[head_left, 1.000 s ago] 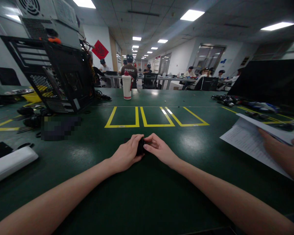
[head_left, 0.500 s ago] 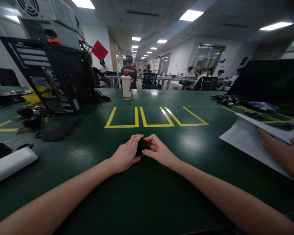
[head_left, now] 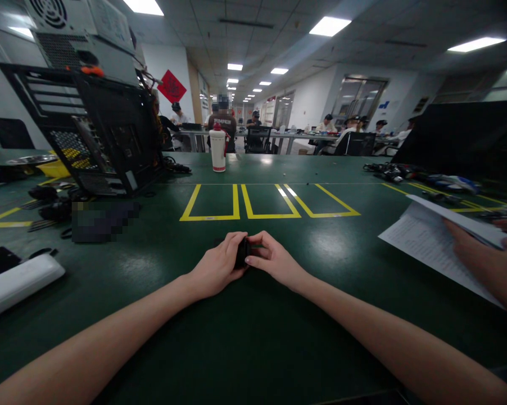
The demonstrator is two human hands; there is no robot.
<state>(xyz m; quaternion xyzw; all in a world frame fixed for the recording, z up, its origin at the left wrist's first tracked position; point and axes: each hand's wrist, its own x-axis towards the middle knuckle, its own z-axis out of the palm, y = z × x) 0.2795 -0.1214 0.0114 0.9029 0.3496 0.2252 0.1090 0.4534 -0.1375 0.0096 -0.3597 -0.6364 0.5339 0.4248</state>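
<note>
Both of my hands rest together on the dark green table (head_left: 253, 337), a little below three yellow taped rectangles (head_left: 268, 202). My left hand (head_left: 217, 264) curls its fingers round a small black object (head_left: 242, 253). My right hand (head_left: 272, 260) pinches the same object from the other side with thumb and fingertips. The object is mostly hidden between the two hands and I cannot make out what it is.
An open black computer case (head_left: 97, 129) stands at the back left, with cables and dark parts beside it. A white bottle (head_left: 218, 149) stands behind the rectangles. A white flat item (head_left: 17, 284) lies at left. Another person's hand (head_left: 485, 264) rests on papers (head_left: 426, 239) at right.
My right fingers have shifted slightly on the black object. The other person's hand at right has moved a little on the papers. Otherwise nothing has moved.
</note>
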